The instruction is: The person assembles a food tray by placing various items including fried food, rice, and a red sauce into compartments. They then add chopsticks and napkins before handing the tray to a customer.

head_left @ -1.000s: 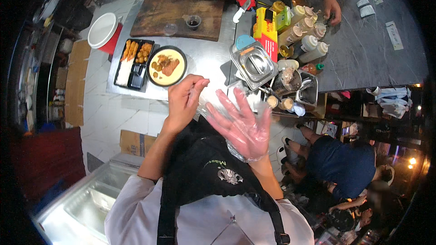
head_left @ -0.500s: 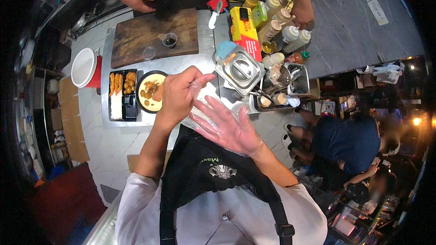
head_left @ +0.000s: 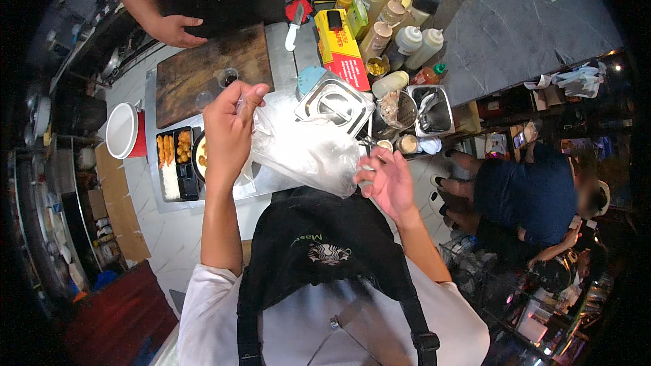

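My left hand [head_left: 228,132] is closed on one end of a clear plastic glove [head_left: 305,152], which stretches out to the right above the steel counter. The glove's other end hangs by the fingertips of my right hand [head_left: 390,186]. That hand is bare, its fingers loosely bent and apart; whether they touch the plastic is hard to see. Partly behind my left forearm is a round black bowl [head_left: 198,156] with pale yellow food. Beside it lies a black compartment tray [head_left: 188,179] with fried pieces and rice.
A wooden cutting board [head_left: 203,71] with small sauce cups lies farther off. Another person's hand [head_left: 180,30] hovers over its far edge. A white-handled knife [head_left: 292,34], a yellow-red box [head_left: 341,47], squeeze bottles [head_left: 408,41] and a lidded steel container [head_left: 336,103] line the right side.
The glove has come off my right hand, which has drawn away to the right. My left hand has moved left with the plastic. The other person's right-side arm has left view.
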